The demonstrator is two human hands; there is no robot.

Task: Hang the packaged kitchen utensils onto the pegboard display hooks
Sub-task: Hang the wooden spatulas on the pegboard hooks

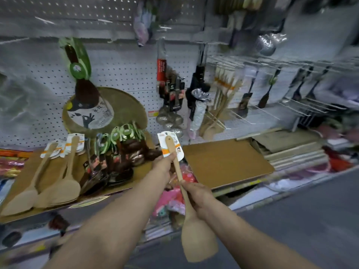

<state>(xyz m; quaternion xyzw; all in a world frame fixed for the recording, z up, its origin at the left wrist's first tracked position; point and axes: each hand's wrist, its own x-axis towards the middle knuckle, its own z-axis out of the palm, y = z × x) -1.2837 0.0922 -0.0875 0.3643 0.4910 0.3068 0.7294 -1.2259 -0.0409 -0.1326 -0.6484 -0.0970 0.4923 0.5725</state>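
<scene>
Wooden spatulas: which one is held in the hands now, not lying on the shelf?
The wooden spatula with the white card, gripped by left hand and right hand; the other spatulas lie on cardboard.

A brown cardboard-covered shelf (223, 162) runs below the pegboard (126, 74). On its left part lie several wooden spatulas (58, 183) with white and orange paper tags, blades toward the front edge, side by side and touching. Just beside them, toward the middle, lies a heap of dark utensils in green and black packaging (118, 152). Behind that heap a round woven tray (124, 107) stands tilted against the pegboard. The shelf's right part shows bare cardboard, and farther right a stack of flat boards (291, 150) lies on it.
</scene>
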